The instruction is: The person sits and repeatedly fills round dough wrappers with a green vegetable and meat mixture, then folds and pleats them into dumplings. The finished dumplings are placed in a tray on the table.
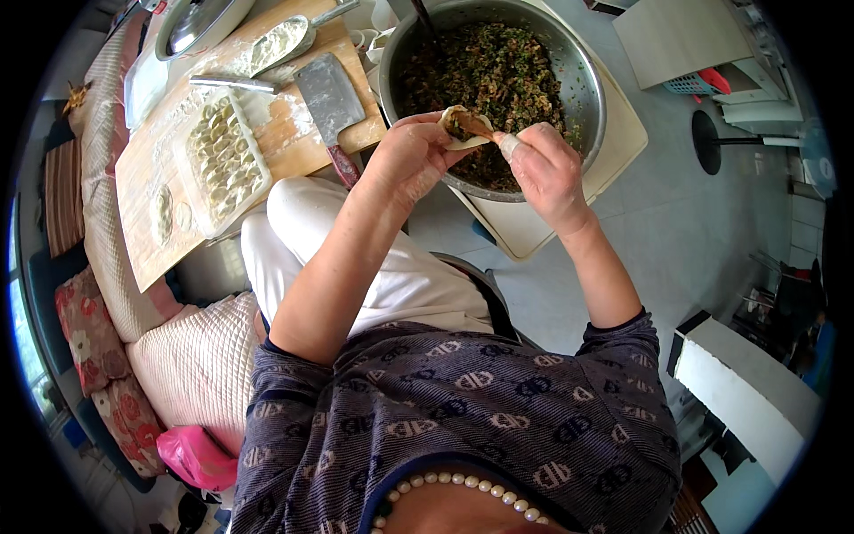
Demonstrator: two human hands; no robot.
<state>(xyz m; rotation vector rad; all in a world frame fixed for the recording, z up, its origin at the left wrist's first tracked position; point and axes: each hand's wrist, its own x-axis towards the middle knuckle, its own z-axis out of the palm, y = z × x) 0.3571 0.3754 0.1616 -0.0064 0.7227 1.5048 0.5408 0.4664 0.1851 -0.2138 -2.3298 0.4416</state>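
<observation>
My left hand (410, 157) cups a round dough wrapper (460, 143) over the near rim of a large metal bowl (584, 100). My right hand (552, 175), with a pale wrap around one finger, grips a small brown spatula or spoon (475, 124). Its flat end rests inside the wrapper, against some filling. Below both hands the bowl holds chopped green and brown filling (514, 73). A dark handle (423, 19) leans out over the bowl's far left rim. How much filling the wrapper contains is partly hidden by the fingers.
Left of me, a floured wooden board (150, 257) bears a plastic tray (263, 170) of folded dumplings, a cleaver (331, 93) and a metal flour scoop (287, 40). A loose wrapper (183, 216) lies beside a dough roll (161, 215). The bowl stands on a pale tabletop (524, 233).
</observation>
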